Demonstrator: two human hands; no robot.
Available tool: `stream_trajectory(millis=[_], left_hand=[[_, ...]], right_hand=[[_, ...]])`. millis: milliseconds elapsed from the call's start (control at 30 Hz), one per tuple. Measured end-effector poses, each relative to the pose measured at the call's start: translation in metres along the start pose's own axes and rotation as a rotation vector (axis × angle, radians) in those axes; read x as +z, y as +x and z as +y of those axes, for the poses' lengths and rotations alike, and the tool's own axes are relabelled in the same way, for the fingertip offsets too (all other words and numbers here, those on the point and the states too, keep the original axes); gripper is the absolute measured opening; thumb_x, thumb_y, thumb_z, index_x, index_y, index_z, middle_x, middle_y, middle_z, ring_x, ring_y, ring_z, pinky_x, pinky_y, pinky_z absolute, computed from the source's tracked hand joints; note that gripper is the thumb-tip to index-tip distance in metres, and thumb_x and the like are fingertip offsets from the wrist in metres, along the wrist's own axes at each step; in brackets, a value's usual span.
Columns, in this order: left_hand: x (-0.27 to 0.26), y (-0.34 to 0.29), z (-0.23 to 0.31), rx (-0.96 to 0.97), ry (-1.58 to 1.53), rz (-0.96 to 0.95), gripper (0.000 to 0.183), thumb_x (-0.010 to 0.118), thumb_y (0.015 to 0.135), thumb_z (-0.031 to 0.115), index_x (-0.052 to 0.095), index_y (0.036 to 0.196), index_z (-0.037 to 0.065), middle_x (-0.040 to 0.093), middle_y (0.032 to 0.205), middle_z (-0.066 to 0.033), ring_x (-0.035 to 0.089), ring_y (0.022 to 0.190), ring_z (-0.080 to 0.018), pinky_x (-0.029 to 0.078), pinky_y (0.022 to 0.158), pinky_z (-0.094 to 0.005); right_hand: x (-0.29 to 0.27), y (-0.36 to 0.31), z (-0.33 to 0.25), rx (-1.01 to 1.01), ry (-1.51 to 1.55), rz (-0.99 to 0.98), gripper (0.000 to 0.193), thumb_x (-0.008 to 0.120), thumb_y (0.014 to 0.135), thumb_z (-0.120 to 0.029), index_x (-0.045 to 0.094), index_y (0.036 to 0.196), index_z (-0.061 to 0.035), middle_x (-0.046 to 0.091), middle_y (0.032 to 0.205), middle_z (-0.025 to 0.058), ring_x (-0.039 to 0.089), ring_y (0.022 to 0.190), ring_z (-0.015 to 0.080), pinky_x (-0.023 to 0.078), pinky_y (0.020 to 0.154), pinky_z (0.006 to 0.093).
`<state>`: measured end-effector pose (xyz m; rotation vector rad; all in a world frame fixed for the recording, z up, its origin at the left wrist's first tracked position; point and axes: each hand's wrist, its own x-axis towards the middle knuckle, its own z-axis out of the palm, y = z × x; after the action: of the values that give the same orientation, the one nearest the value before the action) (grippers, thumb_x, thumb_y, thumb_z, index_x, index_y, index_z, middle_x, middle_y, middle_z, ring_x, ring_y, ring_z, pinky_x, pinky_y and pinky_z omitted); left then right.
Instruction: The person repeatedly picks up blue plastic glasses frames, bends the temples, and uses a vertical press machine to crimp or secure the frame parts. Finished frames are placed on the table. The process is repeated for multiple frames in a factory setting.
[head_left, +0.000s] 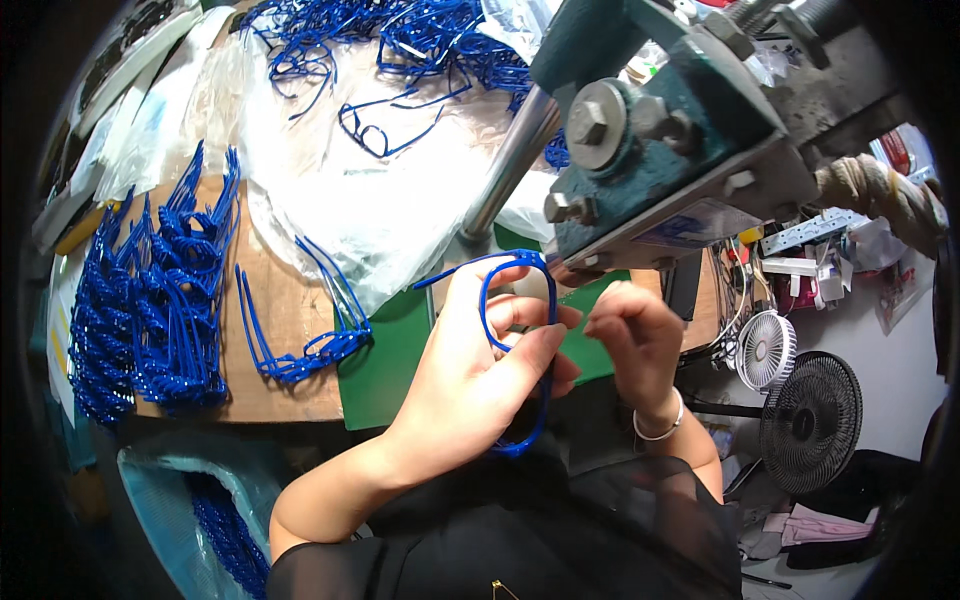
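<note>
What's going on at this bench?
The person's left hand holds a blue eyeglass frame above a green mat. The right hand is raised beside it with fingers curled; whether it grips anything small isn't clear. A dark green machine head stands just beyond the hands. On the left are stacked blue frames, with a loose pile at the back.

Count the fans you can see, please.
2: a white fan on the picture's right side, and a black fan just below it. Others may be hidden.
</note>
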<state>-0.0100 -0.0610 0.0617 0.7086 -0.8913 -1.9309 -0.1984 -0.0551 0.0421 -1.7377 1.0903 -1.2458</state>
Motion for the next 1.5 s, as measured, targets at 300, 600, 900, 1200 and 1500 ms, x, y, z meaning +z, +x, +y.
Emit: stream_trajectory(millis=[300,600,900,1200,1500], left_hand=[[0.013,0.008,0.008,-0.131,0.008,0.035,0.039,0.052,0.085,0.01,0.03,0.118,0.006,0.057,0.099,-0.0144,0.06,0.072,-0.0158,0.052,0.064,-0.0305],[0.022,0.006,-0.004,-0.029,0.079,0.066,0.043,0.046,0.087,0.003,0.014,0.117,0.002,0.057,0.09,-0.0161,0.057,0.064,-0.0153,0.048,0.056,-0.0257],[0.021,0.011,0.004,-0.011,0.123,0.019,0.044,0.046,0.086,0.001,0.014,0.116,0.002,0.057,0.088,-0.0159,0.057,0.062,-0.0154,0.049,0.057,-0.0275],[-0.014,-0.024,0.008,-0.14,-0.154,0.021,0.041,0.054,0.083,0.006,0.034,0.119,0.005,0.058,0.096,-0.0235,0.062,0.068,-0.0198,0.053,0.058,-0.0306],[-0.035,-0.029,-0.001,-0.143,-0.128,0.083,0.037,0.052,0.085,0.006,0.034,0.118,0.003,0.06,0.098,-0.0164,0.061,0.073,-0.0155,0.052,0.065,-0.0273]], right_hand=[[-0.079,0.063,-0.126,-0.706,0.103,0.241,0.016,0.056,0.079,-0.023,0.051,0.077,-0.0083,0.049,0.071,0.0018,0.043,0.063,0.0109,0.034,0.064,0.0248],[-0.055,0.022,-0.122,-0.704,0.088,-0.004,0.027,0.067,0.067,-0.04,0.051,0.072,-0.0193,0.043,0.069,-0.0053,0.039,0.066,0.0098,0.029,0.074,0.027],[-0.058,0.043,-0.135,-0.658,0.142,-0.127,0.034,0.063,0.073,-0.041,0.048,0.088,-0.0137,0.046,0.083,-0.0013,0.043,0.08,0.0137,0.028,0.083,0.0316],[-0.045,0.008,-0.011,-0.439,0.022,0.296,0.042,0.057,0.08,-0.017,0.045,0.115,0.0013,0.049,0.113,0.0152,0.048,0.105,0.0236,0.037,0.092,0.0359],[-0.009,-0.012,0.048,0.178,-0.268,-0.017,0.018,0.058,0.081,-0.004,0.056,0.098,0.001,0.058,0.088,0.0065,0.057,0.082,0.0127,0.045,0.074,0.024]])
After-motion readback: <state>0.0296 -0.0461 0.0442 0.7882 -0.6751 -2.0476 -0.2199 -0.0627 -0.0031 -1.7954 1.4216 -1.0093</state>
